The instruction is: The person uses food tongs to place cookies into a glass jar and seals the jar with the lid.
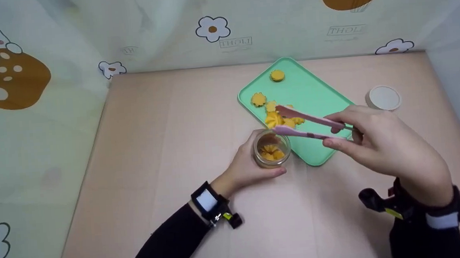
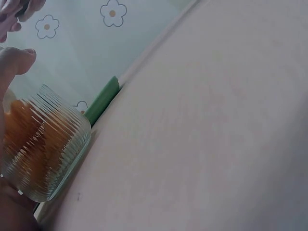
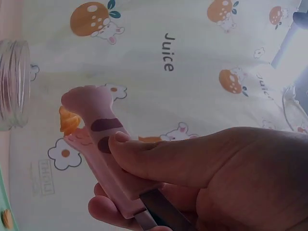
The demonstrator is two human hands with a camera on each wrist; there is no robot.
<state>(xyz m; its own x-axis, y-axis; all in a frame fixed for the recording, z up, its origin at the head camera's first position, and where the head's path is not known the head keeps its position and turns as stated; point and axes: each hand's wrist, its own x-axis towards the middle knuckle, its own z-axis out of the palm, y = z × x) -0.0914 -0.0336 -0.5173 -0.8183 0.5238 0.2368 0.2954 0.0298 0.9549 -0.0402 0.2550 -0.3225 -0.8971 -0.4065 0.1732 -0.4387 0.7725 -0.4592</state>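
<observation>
My left hand (image 1: 245,164) grips a ribbed glass jar (image 1: 259,162) that stands on the table, its open mouth facing up. Several yellow, flower-like pieces (image 1: 271,153) lie inside the jar; through the glass they look orange in the left wrist view. Held in my right hand (image 1: 393,146) are pink tongs (image 1: 309,134), thumb on one arm and fingers on the other. Between the tong tips sits a ridged yellow piece (image 3: 69,121), just above the jar's rim and to its far side. More yellow pieces (image 1: 258,99) lie on a green tray (image 1: 316,149) behind the jar.
The tray lies diagonally, one corner beside the jar. A round white lid (image 1: 384,98) rests on the table to the right of the tray. Printed cloth (image 1: 166,32) hangs along the back and both sides of the table (image 1: 142,143).
</observation>
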